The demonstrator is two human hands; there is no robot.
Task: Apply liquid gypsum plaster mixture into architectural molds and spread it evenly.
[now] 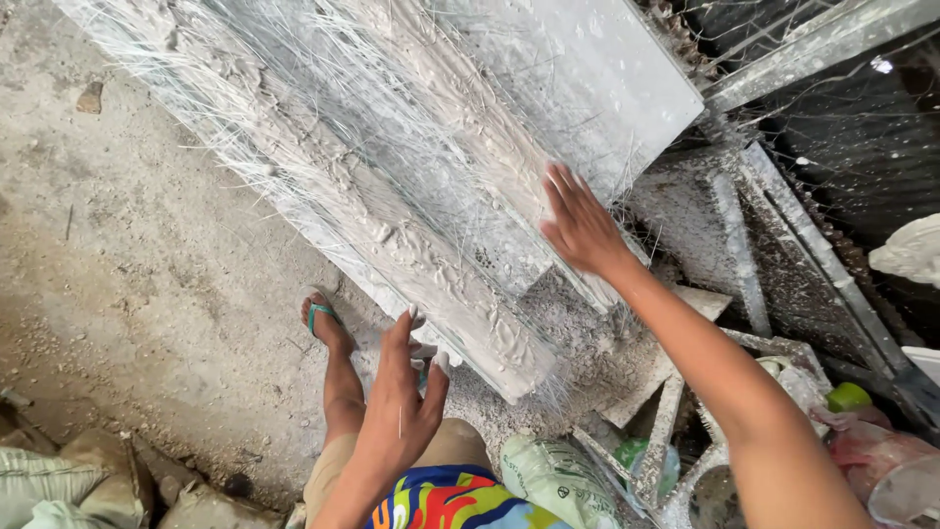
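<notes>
A long grey plaster moulding [392,167] lies across the view, its wet surface laced with thin glass fibres. My right hand [580,223] lies flat on its right side, fingers spread and pressing the fibres into the plaster. My left hand [401,392] hovers just below the moulding's near end, fingers apart and smeared with white plaster, holding nothing. My foot in a green sandal [321,318] stands on the floor beside the moulding.
Dusty concrete floor [127,274] at left. Sacks [59,485] lie at bottom left, a printed bag [558,480] at bottom centre. A plaster-caked metal frame [744,235] and clutter with a green cap [848,396] fill the right. A white cast piece [911,250] sits at the far right.
</notes>
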